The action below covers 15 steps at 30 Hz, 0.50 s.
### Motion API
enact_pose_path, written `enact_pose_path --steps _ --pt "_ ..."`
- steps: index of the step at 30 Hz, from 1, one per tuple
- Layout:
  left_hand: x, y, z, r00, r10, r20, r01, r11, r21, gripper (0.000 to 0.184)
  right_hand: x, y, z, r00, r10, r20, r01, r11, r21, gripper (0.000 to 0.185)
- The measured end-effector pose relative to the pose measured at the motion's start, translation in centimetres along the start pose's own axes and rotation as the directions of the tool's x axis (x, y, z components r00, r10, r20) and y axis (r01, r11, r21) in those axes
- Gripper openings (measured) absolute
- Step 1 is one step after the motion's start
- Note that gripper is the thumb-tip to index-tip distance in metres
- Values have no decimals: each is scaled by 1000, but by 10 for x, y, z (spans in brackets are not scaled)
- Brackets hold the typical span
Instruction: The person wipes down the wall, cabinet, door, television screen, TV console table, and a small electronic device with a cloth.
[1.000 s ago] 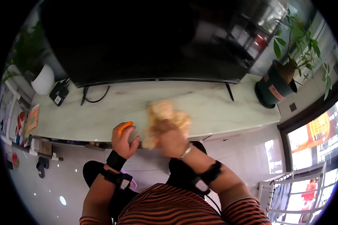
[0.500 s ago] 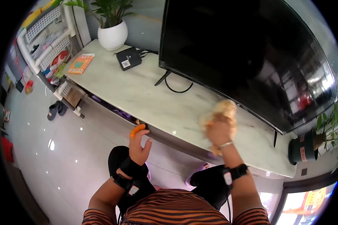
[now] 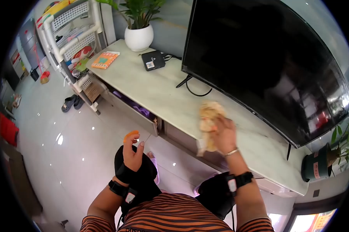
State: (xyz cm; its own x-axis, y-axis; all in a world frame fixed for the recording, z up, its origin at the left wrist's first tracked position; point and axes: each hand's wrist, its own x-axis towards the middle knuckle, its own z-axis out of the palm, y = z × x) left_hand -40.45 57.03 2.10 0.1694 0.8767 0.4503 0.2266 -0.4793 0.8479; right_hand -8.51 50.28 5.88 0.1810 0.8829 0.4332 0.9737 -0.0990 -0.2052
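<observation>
My right hand (image 3: 225, 136) presses a crumpled yellowish cloth (image 3: 208, 116) onto the pale marble-patterned top of a long low cabinet (image 3: 162, 94). Part of the cloth hangs over the front edge, and its outline is slightly blurred. In front of the cabinet, above my knee, my left hand (image 3: 133, 152) hovers with its thumb apart from the bent fingers. Something orange (image 3: 131, 135) covers or lies along one finger; whether it is worn cannot be made out. Behind the cloth stands a large black television (image 3: 259, 65).
An open drawer (image 3: 137, 108) with purple things juts from the cabinet front. On the top are a black box (image 3: 153, 60), an orange booklet (image 3: 105, 60), a white plant pot (image 3: 138, 38) and a green pot (image 3: 316, 164). A shelf rack (image 3: 72, 50) stands at the left.
The view has swung left, bringing the drawer and rack further into sight. My right hand has shifted the cloth along the cabinet top and towards its front edge. My left hand remains raised.
</observation>
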Motion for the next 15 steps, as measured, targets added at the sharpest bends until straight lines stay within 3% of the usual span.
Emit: enact_pose_path --steps 1,2,5,8,10,13,15 --pt "-3 -3 -3 1000 -30 -7 30 999 -14 30 -9 15 -7 999 48 0 -48 994 -93 46" --pt "-7 -4 -3 999 -38 22 39 999 -23 30 -15 27 -12 991 132 6 -131 991 -33 50" --pt "-8 3 8 988 -54 142 55 998 -4 31 -23 23 -41 983 170 75 -173 984 44 52" --pt "19 13 15 966 16 257 -29 998 48 32 -25 34 -44 993 42 106 -64 975 214 55" --pt "53 9 18 948 85 307 -132 982 136 32 -23 36 -44 991 37 129 -67 970 232 55" --pt "118 -16 25 950 126 286 -151 986 68 34 -21 35 -42 991 23 133 -47 983 177 55" --pt "170 -38 29 943 173 285 -223 963 151 43 -17 37 -40 989 21 146 -46 984 169 51"
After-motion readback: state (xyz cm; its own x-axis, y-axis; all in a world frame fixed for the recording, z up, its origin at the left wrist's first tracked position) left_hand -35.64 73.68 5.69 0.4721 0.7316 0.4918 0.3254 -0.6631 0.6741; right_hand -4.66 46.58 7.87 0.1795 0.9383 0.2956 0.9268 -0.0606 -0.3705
